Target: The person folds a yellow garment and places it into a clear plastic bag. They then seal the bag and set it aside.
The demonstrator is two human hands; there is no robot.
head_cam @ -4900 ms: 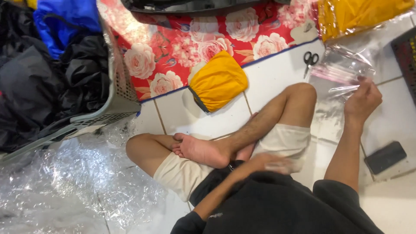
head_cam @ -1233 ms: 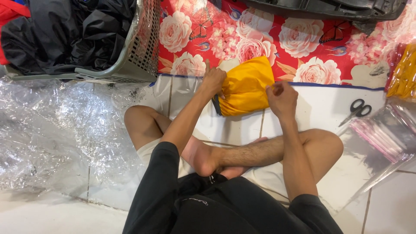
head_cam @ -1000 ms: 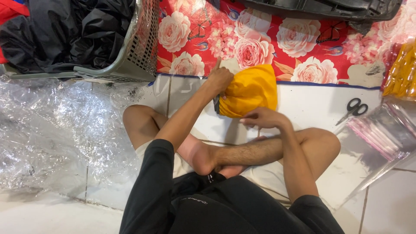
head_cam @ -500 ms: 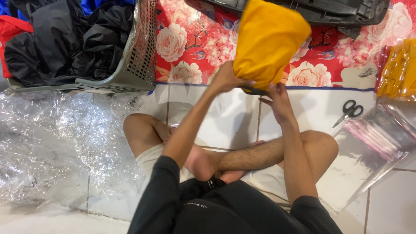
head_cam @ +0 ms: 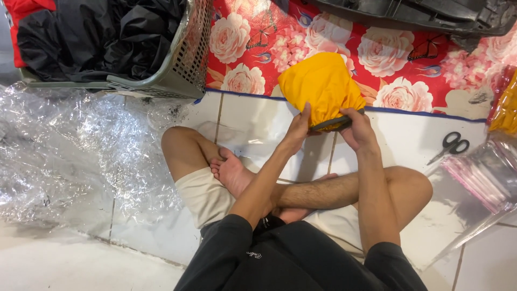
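Seated cross-legged on the floor (head_cam: 253,116) with the folded garment (head_cam: 322,89) held ahead over the mat (head_cam: 414,64) edge, laundry basket (head_cam: 177,70) far left of it, plastic sheeting (head_cam: 81,151) below that, scissors (head_cam: 449,146) and bags (head_cam: 484,175) right.

Seated cross-legged, the person stretches both arms forward; the left hand (head_cam: 298,128) and right hand (head_cam: 356,129) are side by side, fingers curled shut, gripping.

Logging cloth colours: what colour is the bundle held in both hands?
Yellow, with a dark edge at the bottom; the bundle shows best in the head view.
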